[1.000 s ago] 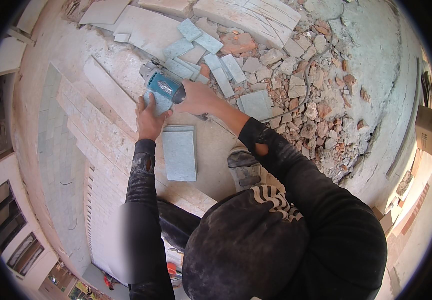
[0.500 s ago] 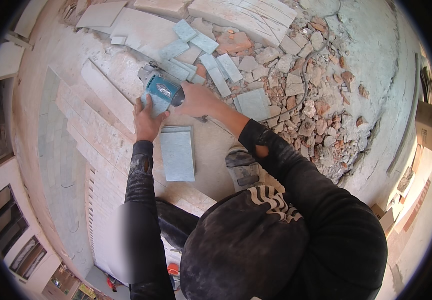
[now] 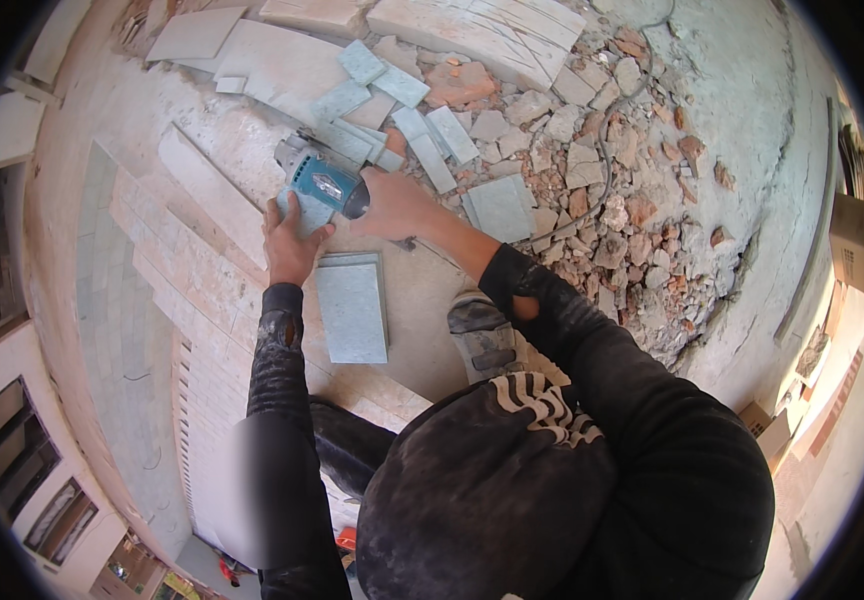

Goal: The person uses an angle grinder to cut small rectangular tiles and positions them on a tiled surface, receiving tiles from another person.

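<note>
A teal angle grinder (image 3: 324, 181) with a metal head and dark rear end lies across a small pale blue-grey tile (image 3: 307, 214), its disc hard to make out. My right hand (image 3: 389, 200) grips the grinder's rear. With fingers curled on the tile's edge, my left hand (image 3: 292, 240) holds that piece just below the tool. Nearby, beneath my wrists, is a stack of blue-grey rectangular tiles (image 3: 350, 315). Several cut tile pieces (image 3: 402, 85) lie scattered beyond the grinder.
Broken brick and concrete rubble (image 3: 622, 230), crossed by a black cable (image 3: 607, 170), spreads right. Long pale boards (image 3: 207, 190) and slabs (image 3: 462, 30) lie left and ahead. My shoe (image 3: 477, 330) rests beside the tile stack. Cardboard boxes (image 3: 847, 240) stand at the far right.
My hands, the grinder and the surroundings appear slightly further left in the picture than a second ago, as the view shifts a little. The grip on grinder and tile is unchanged.
</note>
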A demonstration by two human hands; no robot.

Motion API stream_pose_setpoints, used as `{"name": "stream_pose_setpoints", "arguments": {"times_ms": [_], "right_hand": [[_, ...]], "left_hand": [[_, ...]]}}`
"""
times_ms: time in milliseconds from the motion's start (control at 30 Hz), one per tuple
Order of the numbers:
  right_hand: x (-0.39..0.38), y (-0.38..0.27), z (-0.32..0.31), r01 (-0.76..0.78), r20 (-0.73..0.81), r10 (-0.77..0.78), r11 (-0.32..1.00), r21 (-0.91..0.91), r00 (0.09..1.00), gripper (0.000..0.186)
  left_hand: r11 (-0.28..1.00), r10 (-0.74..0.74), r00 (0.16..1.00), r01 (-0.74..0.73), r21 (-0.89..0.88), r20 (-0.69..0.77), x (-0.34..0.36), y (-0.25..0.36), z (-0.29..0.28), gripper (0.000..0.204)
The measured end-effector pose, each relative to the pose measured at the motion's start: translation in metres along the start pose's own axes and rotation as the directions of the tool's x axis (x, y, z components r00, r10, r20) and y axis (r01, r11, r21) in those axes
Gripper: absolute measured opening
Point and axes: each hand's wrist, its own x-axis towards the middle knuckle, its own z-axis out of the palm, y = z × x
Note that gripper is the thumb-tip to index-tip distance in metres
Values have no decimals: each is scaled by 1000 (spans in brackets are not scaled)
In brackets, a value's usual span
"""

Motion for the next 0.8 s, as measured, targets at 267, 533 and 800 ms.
{"name": "stream_pose_setpoints", "arguments": {"times_ms": [267,533,800], "right_hand": [[-6,3,-1,1,-16,-1,999,-32,1000,66],[-13,2,-5,-26,13,26,1000,-7,1000,66],[-17,6,-4,-35,10,35,999,15,999,65]], "left_hand": [[1000,6,1000,-6,-3,8,0,0,0,88],[1000,2,1000,-2,19,15,0,0,0,89],[999,17,1000,-17,30,3,1,-1,1,88]]}}
